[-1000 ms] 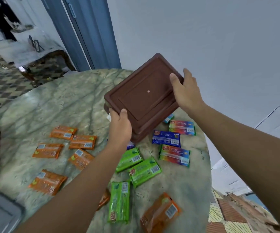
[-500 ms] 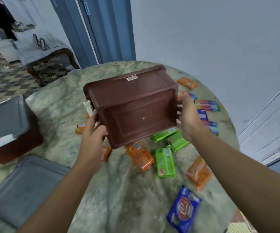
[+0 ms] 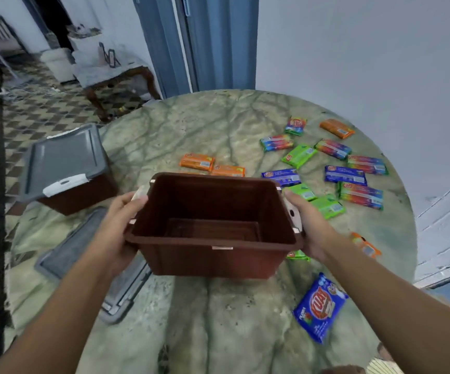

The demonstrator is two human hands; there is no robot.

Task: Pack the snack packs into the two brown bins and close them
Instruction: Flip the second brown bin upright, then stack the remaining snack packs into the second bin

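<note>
**Item: open brown bin, held upright over table**

Your left hand [image 3: 116, 225] and right hand [image 3: 308, 225] clasp the open brown bin [image 3: 213, 225] by its short ends, fingers curled on the rim, above the marble table [image 3: 218, 319]. Interior empty, ribbed floor; snack packs [image 3: 353, 175] scattered beyond.

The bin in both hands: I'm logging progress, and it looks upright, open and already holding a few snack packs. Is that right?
Not quite. The head view shows the bin upright and open, held by the left hand and the right hand, but it is empty: only its bare ribbed floor shows. The snack packs lie on the table.
</note>
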